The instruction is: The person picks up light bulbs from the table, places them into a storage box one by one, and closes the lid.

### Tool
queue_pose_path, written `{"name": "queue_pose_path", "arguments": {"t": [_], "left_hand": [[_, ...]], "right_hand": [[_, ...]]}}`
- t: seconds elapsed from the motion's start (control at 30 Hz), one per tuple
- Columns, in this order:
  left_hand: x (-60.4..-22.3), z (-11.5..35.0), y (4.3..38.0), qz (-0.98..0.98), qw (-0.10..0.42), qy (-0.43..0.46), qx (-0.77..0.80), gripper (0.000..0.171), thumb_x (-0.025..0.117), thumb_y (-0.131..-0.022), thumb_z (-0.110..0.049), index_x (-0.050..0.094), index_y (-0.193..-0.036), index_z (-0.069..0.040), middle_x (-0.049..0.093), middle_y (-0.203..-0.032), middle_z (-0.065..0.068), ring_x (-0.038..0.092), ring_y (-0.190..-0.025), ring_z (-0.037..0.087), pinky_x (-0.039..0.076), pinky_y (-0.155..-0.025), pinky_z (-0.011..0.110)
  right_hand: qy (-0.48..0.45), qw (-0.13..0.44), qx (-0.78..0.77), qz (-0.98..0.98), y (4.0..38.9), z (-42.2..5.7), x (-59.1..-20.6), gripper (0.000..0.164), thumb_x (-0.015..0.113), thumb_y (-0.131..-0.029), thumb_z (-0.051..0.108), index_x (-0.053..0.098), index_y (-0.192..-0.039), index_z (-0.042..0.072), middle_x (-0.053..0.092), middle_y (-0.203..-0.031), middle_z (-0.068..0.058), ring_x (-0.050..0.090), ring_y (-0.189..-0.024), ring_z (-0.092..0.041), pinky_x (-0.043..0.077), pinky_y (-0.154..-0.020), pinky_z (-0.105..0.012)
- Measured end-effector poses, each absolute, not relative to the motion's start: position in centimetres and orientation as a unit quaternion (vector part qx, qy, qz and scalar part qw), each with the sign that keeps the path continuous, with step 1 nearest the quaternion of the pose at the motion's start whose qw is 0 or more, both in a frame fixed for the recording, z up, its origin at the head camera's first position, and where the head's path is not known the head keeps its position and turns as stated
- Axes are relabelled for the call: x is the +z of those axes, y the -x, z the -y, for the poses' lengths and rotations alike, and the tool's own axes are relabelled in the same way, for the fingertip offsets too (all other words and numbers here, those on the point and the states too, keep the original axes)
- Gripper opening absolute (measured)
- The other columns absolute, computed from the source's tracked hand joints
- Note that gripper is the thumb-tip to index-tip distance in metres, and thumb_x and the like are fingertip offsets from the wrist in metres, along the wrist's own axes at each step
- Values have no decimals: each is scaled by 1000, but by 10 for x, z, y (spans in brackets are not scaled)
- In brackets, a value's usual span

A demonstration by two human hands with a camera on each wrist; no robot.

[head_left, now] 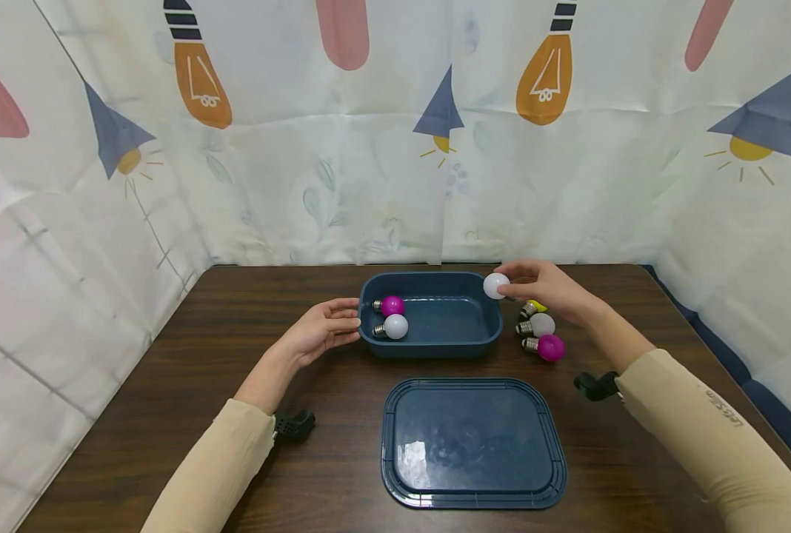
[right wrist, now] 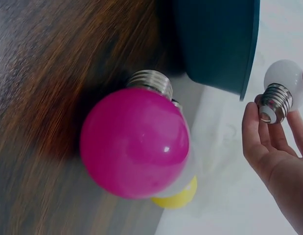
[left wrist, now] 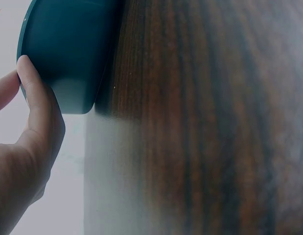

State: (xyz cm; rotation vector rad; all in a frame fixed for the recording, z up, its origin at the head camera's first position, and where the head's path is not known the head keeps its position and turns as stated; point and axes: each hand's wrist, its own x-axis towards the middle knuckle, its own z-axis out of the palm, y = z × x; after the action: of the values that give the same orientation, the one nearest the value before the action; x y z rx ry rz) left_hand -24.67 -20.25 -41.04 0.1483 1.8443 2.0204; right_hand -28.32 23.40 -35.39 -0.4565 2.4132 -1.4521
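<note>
My right hand (head_left: 542, 287) holds a white light bulb (head_left: 496, 286) above the right end of a dark blue box (head_left: 429, 349). In the right wrist view, the bulb's metal screw base (right wrist: 274, 104) lies by the fingertips. At the box's left end, my left hand (head_left: 325, 327) touches the outer wall with fingers mostly straight; the left wrist view shows the fingertips at the rim (left wrist: 20, 49). Inside the box, toward the left, lie a magenta bulb (head_left: 392, 306) and a white bulb (head_left: 395, 326), their bases pointing left.
Right of the box lie a yellow bulb (head_left: 537, 306), a white bulb (head_left: 541, 324) and a magenta bulb (head_left: 551, 348). A dark blue lid (head_left: 472, 444) lies flat in front of the box on the brown wooden table (head_left: 289, 474). A printed white curtain (head_left: 382, 185) hangs behind.
</note>
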Motion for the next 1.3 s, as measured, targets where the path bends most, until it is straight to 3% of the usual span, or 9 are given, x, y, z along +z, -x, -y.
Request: {"name": "queue_pose_path", "arguments": {"t": [0.53, 0.83, 1.3], "left_hand": [[-409, 203, 247, -659, 201, -53, 723, 57, 56, -105, -2, 31, -156, 4, 54, -131, 22, 69, -96, 15, 58, -92, 31], [-409, 203, 247, -660, 201, -56, 722, 57, 57, -105, -2, 32, -156, 4, 56, -130, 21, 69, -97, 16, 57, -93, 31], [-410, 202, 246, -657, 200, -49, 725, 57, 56, -105, -2, 31, -156, 4, 55, -132, 22, 69, -96, 15, 57, -92, 31]], "right_hand": [[183, 149, -518, -822, 288, -216, -352, 48, 71, -100, 25, 57, -139, 2, 58, -135, -18, 57, -120, -33, 49, -102, -52], [201, 154, -516, -818, 290, -207, -352, 47, 71, -100, 21, 57, -140, 2, 57, -138, -18, 57, -122, -35, 46, -104, -62], [207, 158, -515, -817, 296, -188, -355, 45, 75, -97, 23, 62, -136, 4, 60, -133, -15, 58, -117, -34, 50, -101, -56]]}}
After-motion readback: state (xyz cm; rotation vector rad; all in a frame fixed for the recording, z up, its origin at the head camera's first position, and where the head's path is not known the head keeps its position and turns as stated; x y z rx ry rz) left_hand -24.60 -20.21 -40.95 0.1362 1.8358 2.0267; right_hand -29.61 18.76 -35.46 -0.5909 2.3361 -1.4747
